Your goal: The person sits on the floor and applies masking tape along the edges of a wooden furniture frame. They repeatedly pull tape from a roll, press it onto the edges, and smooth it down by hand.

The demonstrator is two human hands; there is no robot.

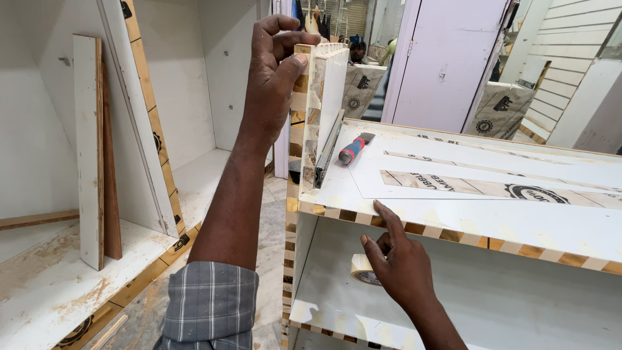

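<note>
White laminate covers the cabinet top (518, 227), the surface on which the work rests, and its plywood edge shows a striped band of pale and brown layers. The left hand (275, 71) is closed around the upper end of a narrow white board (322, 110) that stands upright on its edge at the left corner of this surface, thumb pressed on the near face and fingers curled over the top. A metal drawer slide (328, 152) lies against the side of that board, low down, leaning along it. The right hand (398, 259) is mostly open, its fingers stretched up so the fingertips touch the striped front edge of the surface, below and to the right of the board. Just beside this hand, on the shelf (505, 304) underneath, sits a roll of tape (361, 269). A screwdriver (353, 150) with a red and blue handle lies on the surface near the foot of the board. To the left, several planks (91, 149) lean upright against a white wall. A grey checked sleeve (210, 304) covers the left arm.
</note>
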